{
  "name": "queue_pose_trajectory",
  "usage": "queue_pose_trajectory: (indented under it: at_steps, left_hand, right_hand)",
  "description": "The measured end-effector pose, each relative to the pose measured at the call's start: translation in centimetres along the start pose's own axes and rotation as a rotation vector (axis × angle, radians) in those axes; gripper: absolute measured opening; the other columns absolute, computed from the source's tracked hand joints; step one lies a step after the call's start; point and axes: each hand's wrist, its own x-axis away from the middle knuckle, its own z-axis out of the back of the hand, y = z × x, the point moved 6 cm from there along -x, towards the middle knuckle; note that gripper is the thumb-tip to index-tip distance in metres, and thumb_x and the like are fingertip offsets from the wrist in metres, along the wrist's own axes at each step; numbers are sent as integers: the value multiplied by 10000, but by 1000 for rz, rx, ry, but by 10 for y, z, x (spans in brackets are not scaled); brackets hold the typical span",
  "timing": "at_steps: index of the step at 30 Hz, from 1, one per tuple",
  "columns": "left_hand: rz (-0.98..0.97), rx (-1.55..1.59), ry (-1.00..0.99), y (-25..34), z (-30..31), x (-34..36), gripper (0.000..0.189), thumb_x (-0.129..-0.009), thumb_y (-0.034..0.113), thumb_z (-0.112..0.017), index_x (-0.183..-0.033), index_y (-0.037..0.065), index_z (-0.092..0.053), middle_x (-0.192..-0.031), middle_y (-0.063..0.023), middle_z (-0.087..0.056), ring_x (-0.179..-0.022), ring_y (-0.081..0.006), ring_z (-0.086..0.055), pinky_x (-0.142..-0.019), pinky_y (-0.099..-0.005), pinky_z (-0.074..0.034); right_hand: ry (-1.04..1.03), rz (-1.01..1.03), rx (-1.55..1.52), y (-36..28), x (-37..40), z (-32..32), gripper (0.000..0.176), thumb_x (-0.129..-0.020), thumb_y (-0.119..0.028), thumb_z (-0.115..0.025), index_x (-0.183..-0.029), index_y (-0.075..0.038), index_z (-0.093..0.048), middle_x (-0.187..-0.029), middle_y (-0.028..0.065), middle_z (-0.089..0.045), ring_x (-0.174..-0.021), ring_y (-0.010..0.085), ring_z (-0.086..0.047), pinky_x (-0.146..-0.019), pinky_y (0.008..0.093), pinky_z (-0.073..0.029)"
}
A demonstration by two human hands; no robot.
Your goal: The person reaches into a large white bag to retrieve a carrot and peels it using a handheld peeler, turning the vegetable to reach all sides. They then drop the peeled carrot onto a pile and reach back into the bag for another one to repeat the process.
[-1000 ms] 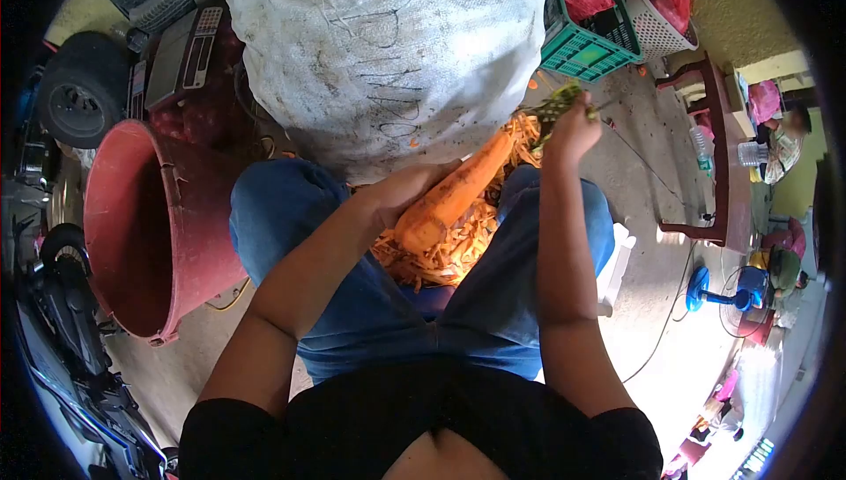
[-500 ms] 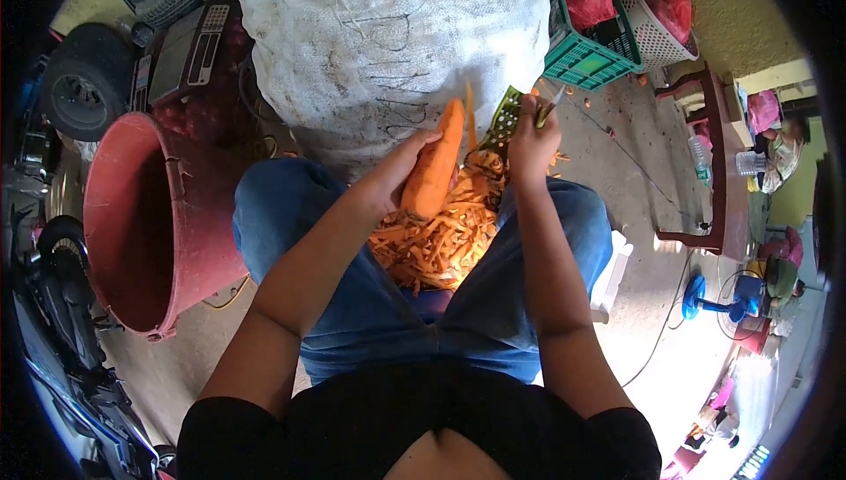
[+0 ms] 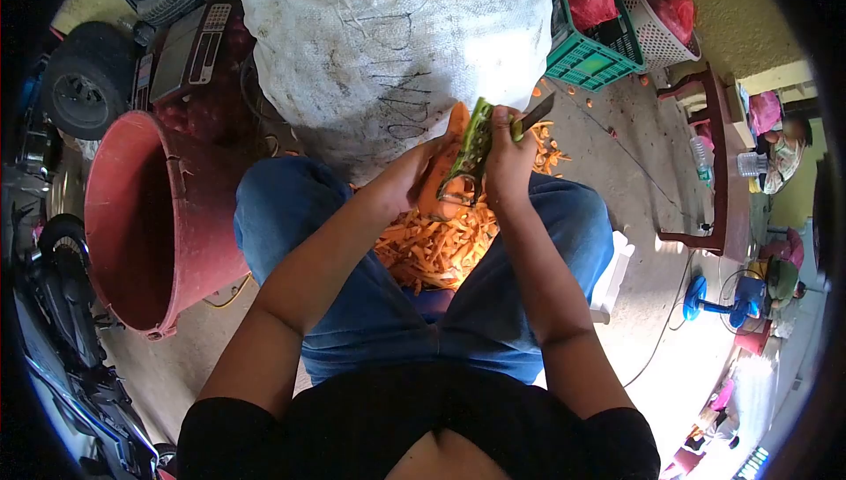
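A large orange carrot (image 3: 431, 191) is held tilted in my left hand (image 3: 407, 176), whose fingers wrap round its left side. My right hand (image 3: 511, 156) grips a green peeler (image 3: 474, 141) with holes in its body; its blade end lies over the lower part of the carrot. A knife (image 3: 538, 111) with a dark blade also sticks out from my right hand, pointing up and right. Below both hands, between the knees, is a heap of orange peelings (image 3: 441, 247).
A big white woven sack (image 3: 388, 48) stands in front. At left lies a red barrel (image 3: 189, 216); at upper right are a green crate (image 3: 589, 62) and a white basket (image 3: 648, 44). A blue fan (image 3: 696, 297) and people, one a seated person (image 3: 782, 158), are far right.
My right hand has moved left and down, bringing the peeler from beside the carrot onto it. The strip of peel that stood beside the carrot is no longer seen. The carrot has shifted slightly.
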Motion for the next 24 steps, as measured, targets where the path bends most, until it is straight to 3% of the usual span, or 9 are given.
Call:
queue_pose_trajectory:
  at_steps: [2,5,7,12,16,18,19,21,24]
  left_hand:
    - [4,26,-5,1,0,0,299,-823,320,-420,-984,72,-464,-828,-56,-541,-704,-169,-552,-614,-319,-475]
    - [91,-31,10,0,1,4,296,-824,336,-420,-968,84,-474,-815,-30,-540,-732,-148,-541,-618,-306,-476]
    - [-52,63,-44,5,-6,3,297,-835,328,-400,-975,73,-464,-808,-43,-537,-723,-164,-548,-610,-294,-480]
    - [55,84,90,-6,0,6,310,-849,326,-365,-977,62,-465,-834,-59,-544,-693,-166,-550,-612,-285,-474]
    - [168,-199,-51,-10,-15,15,362,-853,342,-337,-939,17,-471,-764,-107,-549,-568,-168,-549,-549,-289,-494]
    - [157,-296,-138,-13,-22,26,362,-853,339,-341,-937,11,-468,-755,-117,-546,-559,-176,-547,-531,-290,-487]
    - [147,-398,-228,-14,-28,32,362,-852,335,-345,-934,4,-465,-746,-126,-542,-550,-183,-545,-513,-292,-481]
    - [188,-418,-189,-14,-26,35,353,-851,330,-348,-949,8,-454,-738,-114,-539,-552,-188,-547,-496,-286,-469]
    - [92,-385,-60,-4,-20,28,356,-848,333,-360,-960,9,-453,-759,-109,-544,-587,-190,-554,-527,-280,-473]
  right_hand:
    - [96,-185,-114,6,-7,10,222,-814,-206,-485,-817,13,-520,-666,27,-516,-582,86,-467,-531,216,-387]
    - [109,-93,-231,-1,-12,17,189,-809,-191,-494,-812,-3,-512,-663,34,-517,-585,98,-482,-531,223,-396]
    - [86,-159,-155,0,1,10,271,-809,-257,-496,-749,7,-504,-614,26,-502,-517,82,-433,-471,229,-362]
    - [-101,56,172,-13,19,-14,225,-801,-208,-504,-752,9,-538,-643,72,-545,-512,146,-479,-508,269,-392]
    - [102,294,365,-7,-9,7,205,-793,-178,-503,-770,19,-556,-642,87,-561,-593,92,-484,-540,256,-387]
    - [338,17,515,-10,-51,48,229,-786,-186,-512,-715,25,-569,-572,77,-556,-477,121,-473,-459,259,-387]
    - [455,70,578,-5,-66,69,253,-786,-195,-513,-678,28,-568,-522,68,-537,-431,125,-459,-424,263,-380]
    - [506,191,419,-5,-69,83,294,-800,-206,-498,-601,11,-505,-487,74,-494,-409,141,-409,-401,291,-347]
    - [386,32,-68,-17,-46,61,251,-801,-219,-504,-700,10,-520,-570,33,-492,-471,90,-422,-441,251,-361]
